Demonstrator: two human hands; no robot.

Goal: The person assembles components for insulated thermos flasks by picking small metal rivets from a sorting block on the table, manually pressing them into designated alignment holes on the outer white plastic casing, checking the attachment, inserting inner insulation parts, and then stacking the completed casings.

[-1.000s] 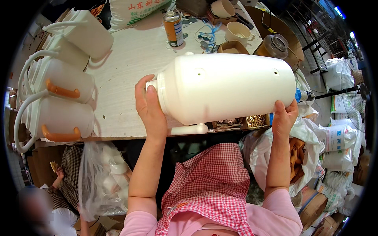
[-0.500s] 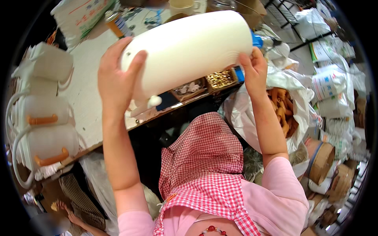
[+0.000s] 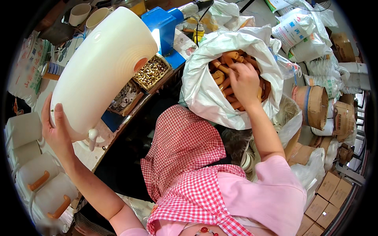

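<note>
A large white plastic vessel (image 3: 102,67) with rounded sides is tilted over the workbench. My left hand (image 3: 57,129) grips its lower left end, thumb on the near side and fingers behind. A small white spout or knob (image 3: 92,137) juts from that end, and an orange-brown oval shows on the right end. My right hand (image 3: 246,84) reaches into a white woven bag (image 3: 201,88) full of orange-brown plastic handles (image 3: 226,86). Its bent fingers touch the handles, but the fingertips are partly hidden among them.
A blue machine (image 3: 163,27) stands behind the vessel. A box of brass-coloured fasteners (image 3: 151,72) and a tray of small metal parts (image 3: 126,96) line the bench edge. White containers with brown handles (image 3: 43,173) stand at left. Cartons (image 3: 311,100) and sacks (image 3: 295,31) fill the right.
My right hand has left the vessel's right end and moved down into the bag of handles. My left hand has shifted left with the vessel, which is now more steeply tilted. The view has turned rightward.
</note>
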